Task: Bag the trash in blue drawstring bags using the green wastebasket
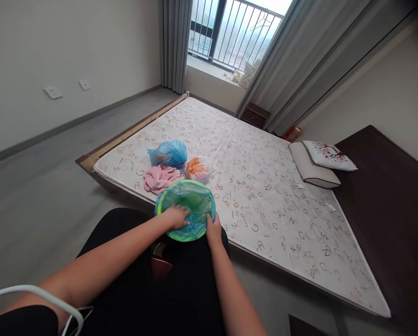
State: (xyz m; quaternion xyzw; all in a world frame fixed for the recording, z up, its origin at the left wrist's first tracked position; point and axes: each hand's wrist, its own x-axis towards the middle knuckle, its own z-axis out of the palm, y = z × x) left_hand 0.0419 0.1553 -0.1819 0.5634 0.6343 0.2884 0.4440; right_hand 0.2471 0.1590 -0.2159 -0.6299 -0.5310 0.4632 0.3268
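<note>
A round green trash bin (159,204) rests at my lap, lined with a thin blue-green plastic bag (195,193) folded over its rim. My left hand (177,216) reaches inside the bin, fingers spread against the liner. On the right side, my right hand (213,227) grips the bin's rim and the bag over it, thumb on the inner side. Just beyond the bin, on the mattress, lie a crumpled pink cloth (160,178), a full blue plastic bag (170,154) tied up, and a whitish plastic bag with orange (198,169).
The letter-printed mattress (258,186) fills the middle of the room on a wooden bed frame (125,132). At its right are a beige pillow (312,168), a white floral cushion (330,155) and a white cable (300,186). A dark nightstand (255,115) stands near the curtains.
</note>
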